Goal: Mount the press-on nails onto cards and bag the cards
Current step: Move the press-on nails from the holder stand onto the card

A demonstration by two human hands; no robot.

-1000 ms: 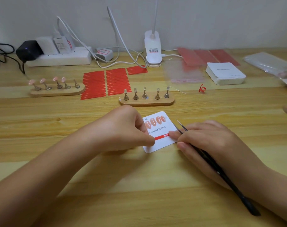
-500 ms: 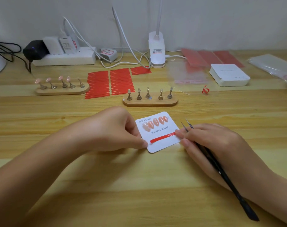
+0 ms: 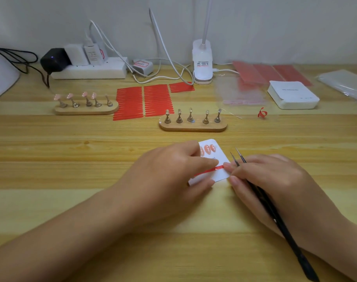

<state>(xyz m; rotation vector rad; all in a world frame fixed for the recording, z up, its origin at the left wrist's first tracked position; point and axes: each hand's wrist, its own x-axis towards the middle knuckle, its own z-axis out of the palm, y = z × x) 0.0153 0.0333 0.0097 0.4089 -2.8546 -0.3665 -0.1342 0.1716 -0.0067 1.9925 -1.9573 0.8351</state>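
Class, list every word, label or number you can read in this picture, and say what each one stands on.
No text reads in full.
Card: printed line mostly covered by the left hand; unreadable.
White box: small print, blurred.
Lamp clip: label too small.
White adapter: red-framed label, blurred.
Charger plug: print too small.

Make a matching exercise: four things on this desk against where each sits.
Things:
1. tweezers
2. red strip
3. stack of white cards
4. left nail stand

Places:
A. far right of the desk
B. stuck across the card
C. held in the right hand
D. in front of the power strip

Pairs: 1-C, 2-B, 3-A, 4-D
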